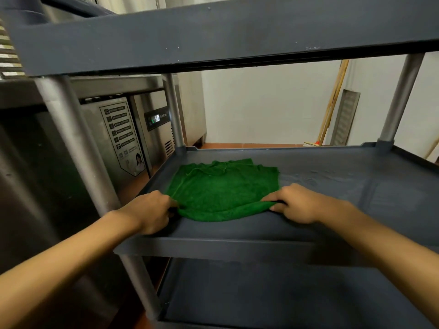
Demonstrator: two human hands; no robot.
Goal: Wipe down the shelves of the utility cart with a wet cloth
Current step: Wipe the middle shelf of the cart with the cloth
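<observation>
two bare forearms reach in from the lower corners, the left from the lower left and the right from the lower right. the left hand (152, 211) has its fingers curled onto the near left corner of the green cloth (221, 188) and grips it. the right hand (297, 203) pinches the near right corner between thumb and fingers, where the edge is bunched up a little at the fingertips. the cloth lies spread flat between the two hands and runs away beyond them, its far edge rumpled. it sits on the left part of the middle shelf (344, 224) of the dark grey utility cart (78, 143). beyond the right hand and to its right, the shelf surface shows faint streaks that look wet. below both hands is the bottom shelf (261, 293), and high above them the thick front edge of the top shelf (213, 36) crosses the whole view. a grey post of the cart stands just left of the left hand. further left and beyond that hand is a stainless steel cabinet (99, 119) with a small lit display panel (158, 118) and a printed sticker (123, 136) on its front. far beyond the right hand a wooden-handled broom (332, 103) leans against the white wall, next to a metal grille (345, 115), above a strip of orange floor tiles (237, 145)
</observation>
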